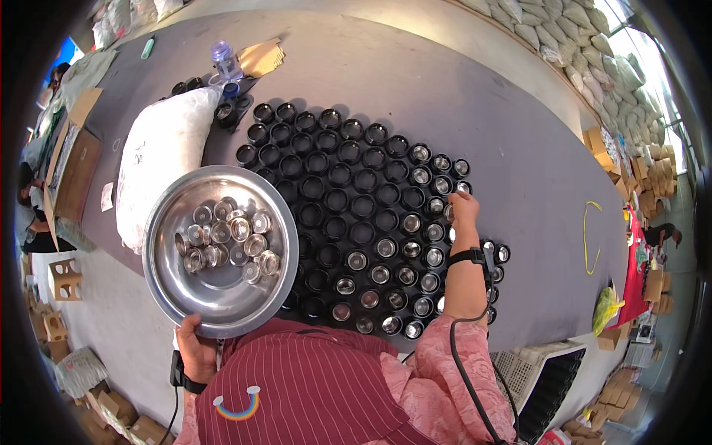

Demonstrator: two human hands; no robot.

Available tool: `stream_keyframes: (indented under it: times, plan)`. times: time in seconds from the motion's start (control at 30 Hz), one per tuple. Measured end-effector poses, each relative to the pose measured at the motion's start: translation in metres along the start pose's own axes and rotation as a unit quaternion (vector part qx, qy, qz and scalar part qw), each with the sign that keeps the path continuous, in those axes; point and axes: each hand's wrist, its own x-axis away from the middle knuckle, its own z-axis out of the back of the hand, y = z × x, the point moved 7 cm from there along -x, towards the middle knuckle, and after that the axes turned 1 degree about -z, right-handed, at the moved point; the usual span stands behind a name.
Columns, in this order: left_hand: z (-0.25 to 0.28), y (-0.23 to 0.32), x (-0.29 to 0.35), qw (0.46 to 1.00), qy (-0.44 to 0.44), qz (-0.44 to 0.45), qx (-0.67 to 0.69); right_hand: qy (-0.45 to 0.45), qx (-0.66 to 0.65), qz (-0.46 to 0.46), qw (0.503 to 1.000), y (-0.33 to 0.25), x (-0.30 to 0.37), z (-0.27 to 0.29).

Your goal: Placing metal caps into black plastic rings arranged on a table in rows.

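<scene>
My left hand [196,348] grips the near rim of a wide stainless-steel bowl [222,308], thumb over the edge. Several small round silver metal cups [239,228] lie loose in the bowl. Rows of black round cups [339,175] stand upright on the grey table; those toward the right and near side have shiny silver metal inside, while the others look dark within. Over the right part of these rows, my right hand [463,210] reaches down with its fingers pinched together at a cup. Whatever lies between the fingertips is too small and covered to make out.
A stuffed white sack [167,159] lies left of the rows, behind the bowl. Beyond it stand a clear purple bottle [225,61] and a piece of cardboard [261,57]. A yellow strap [587,237] lies at right. Below the table's right near edge is a light crate [523,374].
</scene>
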Motion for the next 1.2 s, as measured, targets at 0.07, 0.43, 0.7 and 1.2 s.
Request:
stream_keyframes:
  times: [0.07,0.43,0.7,1.2]
  plan:
    - [0.002,-0.001,0.002,1.0,0.005,-0.002,0.008,-0.001,-0.01,0.01,1.0,-0.006,0.0,-0.008]
    - [-0.016,0.002,0.007,1.0,-0.006,-0.005,-0.001,-0.146,0.249,0.151,0.945,-0.018,0.02,-0.075]
    - [-0.03,0.007,0.012,1.0,-0.009,-0.019,-0.01,-0.142,0.166,0.143,0.965,-0.025,0.022,-0.073]
    - [-0.028,-0.001,0.011,1.0,-0.014,0.008,-0.018,-0.076,0.105,0.36,0.924,-0.03,0.143,-0.114]
